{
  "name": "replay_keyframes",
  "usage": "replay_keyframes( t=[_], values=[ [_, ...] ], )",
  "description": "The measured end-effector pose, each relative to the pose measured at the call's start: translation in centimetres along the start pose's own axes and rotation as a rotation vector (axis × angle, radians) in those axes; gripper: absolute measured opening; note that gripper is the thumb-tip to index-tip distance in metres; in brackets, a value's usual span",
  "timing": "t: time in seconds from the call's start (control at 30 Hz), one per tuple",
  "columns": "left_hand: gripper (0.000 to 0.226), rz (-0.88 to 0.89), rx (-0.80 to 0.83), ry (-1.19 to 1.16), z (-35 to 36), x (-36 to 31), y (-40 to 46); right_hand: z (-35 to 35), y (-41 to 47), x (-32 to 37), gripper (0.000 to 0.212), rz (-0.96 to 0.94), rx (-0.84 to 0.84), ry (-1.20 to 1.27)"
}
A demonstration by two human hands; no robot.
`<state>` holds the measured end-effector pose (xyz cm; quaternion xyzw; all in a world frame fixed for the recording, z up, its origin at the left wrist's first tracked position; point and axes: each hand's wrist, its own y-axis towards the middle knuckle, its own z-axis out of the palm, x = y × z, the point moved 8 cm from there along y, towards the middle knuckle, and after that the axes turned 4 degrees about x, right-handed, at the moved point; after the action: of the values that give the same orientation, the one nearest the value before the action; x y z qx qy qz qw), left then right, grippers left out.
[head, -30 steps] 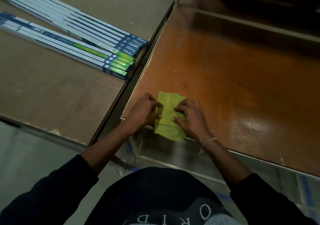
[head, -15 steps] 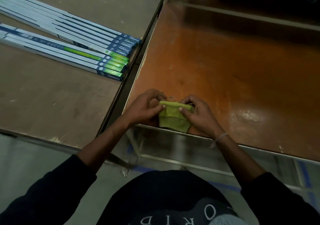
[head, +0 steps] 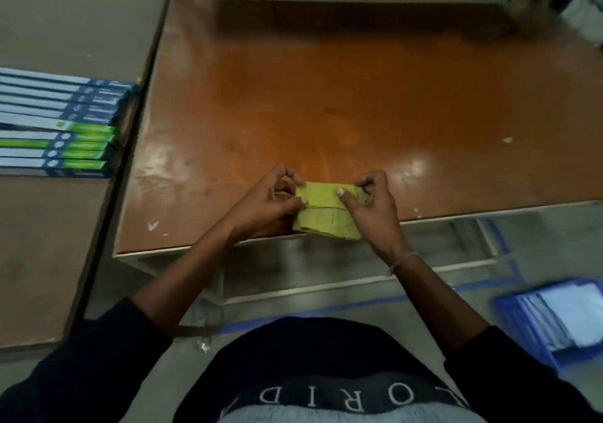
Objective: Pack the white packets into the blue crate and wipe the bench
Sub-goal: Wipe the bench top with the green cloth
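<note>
Grey floor (head: pixel 326 295) w/ blue tape lines (head: pixel 359 305), dim light.

There is a single view, from a wide-angle camera worn on the person's head, looking forward and steeply down. It sits close above the near edge of the glossy orange-brown bench top (head: pixel 342 96), whose straight edges bow slightly. The wearer's dark-sleeved forearms and chest fill the bottom of the view. The bench's far side reaches the top edge, in shadow.
</note>
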<state>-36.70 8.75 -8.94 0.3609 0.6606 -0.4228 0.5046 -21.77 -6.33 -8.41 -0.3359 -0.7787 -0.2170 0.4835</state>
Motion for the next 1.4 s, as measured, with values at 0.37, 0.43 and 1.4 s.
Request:
replay_keyframes(
  t=[0.37,0.43,1.4],
  values=[
    [0.018,0.045,0.155,0.106,20.9,-4.9,10.7,-20.4,-3.1,-10.7,0.028,0.063,-0.108,0.151],
    [0.019,0.076,0.184,0.134,24.3,-5.8,12.4,-23.7,-3.6,-12.4,0.029,0.093,-0.163,0.176],
    [0.011,0.281,0.640,0.253,56.9,-14.7,41.5,-55.6,2.7,-29.7,0.030,0.415,-0.665,0.314]
  ],
)
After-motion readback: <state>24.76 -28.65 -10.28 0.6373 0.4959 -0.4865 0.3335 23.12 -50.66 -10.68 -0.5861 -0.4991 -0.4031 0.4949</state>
